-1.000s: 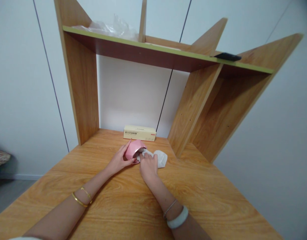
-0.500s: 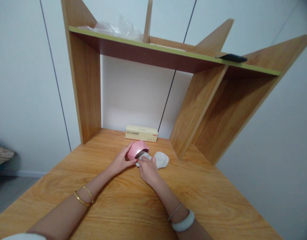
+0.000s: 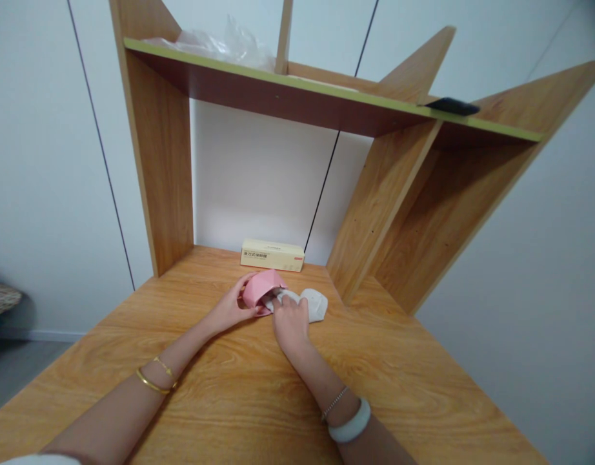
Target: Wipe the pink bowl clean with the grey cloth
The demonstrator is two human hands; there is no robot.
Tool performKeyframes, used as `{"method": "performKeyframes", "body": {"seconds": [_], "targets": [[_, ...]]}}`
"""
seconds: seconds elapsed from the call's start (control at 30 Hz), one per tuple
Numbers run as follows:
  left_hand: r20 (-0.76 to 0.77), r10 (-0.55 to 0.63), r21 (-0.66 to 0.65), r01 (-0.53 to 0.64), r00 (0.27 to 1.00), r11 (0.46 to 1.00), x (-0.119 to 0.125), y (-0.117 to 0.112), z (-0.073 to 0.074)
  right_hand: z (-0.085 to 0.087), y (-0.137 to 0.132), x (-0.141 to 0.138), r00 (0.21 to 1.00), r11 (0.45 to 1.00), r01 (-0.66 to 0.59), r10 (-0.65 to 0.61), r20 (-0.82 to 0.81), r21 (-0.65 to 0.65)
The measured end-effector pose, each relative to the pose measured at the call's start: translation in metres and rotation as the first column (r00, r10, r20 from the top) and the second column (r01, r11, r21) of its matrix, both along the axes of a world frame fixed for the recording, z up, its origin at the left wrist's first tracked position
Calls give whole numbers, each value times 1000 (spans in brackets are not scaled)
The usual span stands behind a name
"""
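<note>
A pink faceted container [image 3: 262, 287] lies tipped on the desk with its dark opening facing right. My left hand [image 3: 233, 303] curves round its left side, thumb low and fingers over the back, holding it. A soft white cloth [image 3: 317, 305] lies partly at the mouth of the container and partly spread out to the right. Over the cloth at the opening, my right hand [image 3: 292, 321] has its fingers bent and pressed onto it. The fingertips are partly hidden by the cloth and the rim.
Behind the container stands a long cream box [image 3: 272, 256] with printed lettering. A wooden shelf unit [image 3: 360, 206] rises from the back of the desk [image 3: 220, 400]. On its upper board are clear plastic wrapping [image 3: 224, 48] and a flat black object [image 3: 452, 106].
My right fingers have shifted slightly, now more upright and bent into the cloth at the opening. The container has turned a little in my left hand. The view has shifted slightly.
</note>
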State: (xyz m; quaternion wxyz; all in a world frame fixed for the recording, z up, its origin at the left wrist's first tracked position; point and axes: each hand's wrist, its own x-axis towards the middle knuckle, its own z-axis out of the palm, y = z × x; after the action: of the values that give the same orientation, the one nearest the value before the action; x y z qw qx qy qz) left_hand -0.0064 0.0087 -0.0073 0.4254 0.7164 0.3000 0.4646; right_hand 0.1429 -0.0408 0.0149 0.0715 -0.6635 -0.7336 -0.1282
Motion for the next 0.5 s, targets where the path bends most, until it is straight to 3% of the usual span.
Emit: {"method": "performKeyframes", "body": {"seconds": [0.3,0.5], "targets": [[-20,21,9,-20,1000,1000,-2,7,-6,-7,4,6,954,959,-252,224,-197,-129],[-46,80,108,-74,996,991,-1,4,-8,-4,2,5,958,958,-248,222,-180,-140]]}}
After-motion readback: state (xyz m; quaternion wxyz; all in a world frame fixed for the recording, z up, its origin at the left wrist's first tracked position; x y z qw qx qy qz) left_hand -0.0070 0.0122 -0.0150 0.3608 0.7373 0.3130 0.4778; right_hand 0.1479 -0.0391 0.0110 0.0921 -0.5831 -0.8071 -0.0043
